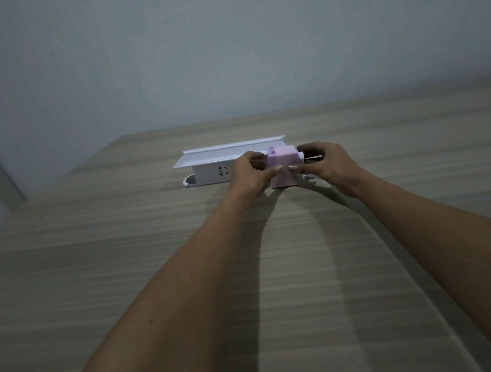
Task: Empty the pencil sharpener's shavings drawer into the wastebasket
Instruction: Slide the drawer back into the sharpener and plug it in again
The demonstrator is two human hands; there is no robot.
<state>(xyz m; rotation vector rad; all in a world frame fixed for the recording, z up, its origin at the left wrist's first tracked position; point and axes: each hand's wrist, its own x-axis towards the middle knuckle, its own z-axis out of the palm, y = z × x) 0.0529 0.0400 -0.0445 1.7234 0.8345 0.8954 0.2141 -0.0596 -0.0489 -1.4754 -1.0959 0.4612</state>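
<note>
— Forearms reach to the sharpener (283,166) before a white box (215,166); what grips it?
— Left hand (250,171) and right hand (328,162) pinch its sides. Drawer still in; no wastebasket visible.

pink pencil sharpener (283,166) upright on wood-grain table (126,274) | left hand (249,171) clasps its left side, thumb on front face | right hand (325,162) clasps right side, thumb meeting left thumb | white socket box (209,171) with tray top just behind-left of grip, touching or not: can't tell
</note>
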